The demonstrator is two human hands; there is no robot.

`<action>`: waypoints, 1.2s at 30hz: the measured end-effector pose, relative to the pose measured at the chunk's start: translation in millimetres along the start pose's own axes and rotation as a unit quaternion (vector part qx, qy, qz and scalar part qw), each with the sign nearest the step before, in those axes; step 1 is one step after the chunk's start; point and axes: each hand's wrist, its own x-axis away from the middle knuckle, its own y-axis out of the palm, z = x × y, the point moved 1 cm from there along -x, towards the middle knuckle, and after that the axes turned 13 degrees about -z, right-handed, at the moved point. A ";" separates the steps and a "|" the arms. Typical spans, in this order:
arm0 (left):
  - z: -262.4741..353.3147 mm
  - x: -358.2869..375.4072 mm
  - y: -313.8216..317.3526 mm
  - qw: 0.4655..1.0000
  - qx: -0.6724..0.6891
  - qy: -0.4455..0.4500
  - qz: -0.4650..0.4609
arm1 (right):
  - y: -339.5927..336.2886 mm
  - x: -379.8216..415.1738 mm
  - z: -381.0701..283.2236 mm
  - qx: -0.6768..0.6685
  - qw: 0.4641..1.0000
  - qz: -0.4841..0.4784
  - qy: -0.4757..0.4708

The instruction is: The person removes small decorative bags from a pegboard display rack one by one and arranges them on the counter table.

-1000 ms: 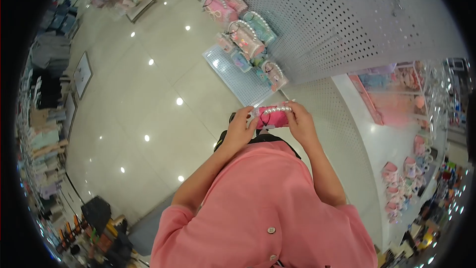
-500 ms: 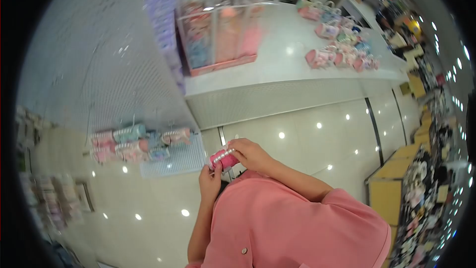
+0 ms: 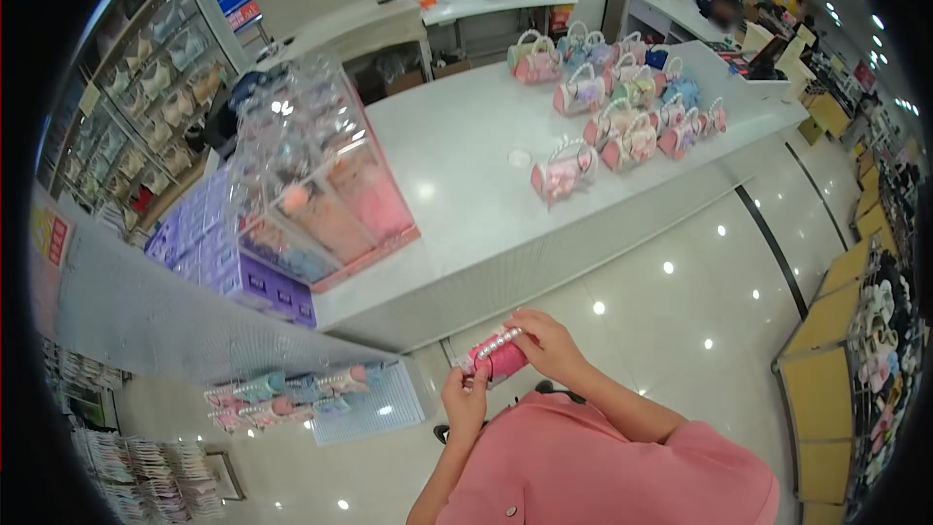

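Note:
A small bright-pink handbag [image 3: 502, 366] with a pearl-bead handle is held between both hands in front of my body. My left hand [image 3: 465, 399] grips its left end, the thumb up against the side near the beads. At the right end, my right hand [image 3: 550, 344] is closed on the bag, with fingers by the end of the handle. The bag's underside is hidden. Nearest to the left hand, similar small pastel bags [image 3: 277, 401] with pearl handles hang on a white perforated panel [image 3: 394, 416].
A white counter [image 3: 457, 224] stands ahead, bearing several pastel pearl-handled bags [image 3: 583, 92], a clear display case [image 3: 335, 185] and purple boxes [image 3: 238, 267]. Shoe shelves [image 3: 826, 379] line the right side. Packed goods hang on racks [image 3: 146, 467] at lower left.
The camera view has swung, so the counter sits lower and shows more of its top. Both hands appear further right and lower, still holding the pink handbag.

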 end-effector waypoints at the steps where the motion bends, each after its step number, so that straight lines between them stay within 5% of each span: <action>1: 8.8 -10.0 11.9 1.000 0.001 0.002 -0.003 | -16.3 -3.7 3.0 -0.003 1.000 0.004 -0.013; 10: 120.2 -107.1 52.3 0.995 0.013 0.086 0.050 | -125.1 -78.3 -38.8 0.031 0.988 0.057 -0.137; 21: 181.7 -309.0 88.0 0.972 0.086 0.219 -0.009 | -241.6 -209.4 -71.6 0.158 0.949 0.168 -0.216; 29: 167.5 -414.2 133.0 0.987 -0.012 0.158 -0.023 | -295.7 -293.5 44.5 0.104 0.980 0.140 -0.092; 31: 154.6 -429.7 150.7 0.994 0.017 0.107 -0.029 | -307.2 -304.7 49.9 -0.097 0.992 0.075 0.016; 36: 109.3 -455.6 181.8 0.996 0.054 0.072 -0.022 | -325.2 -322.8 108.7 -0.181 0.982 0.005 0.049</action>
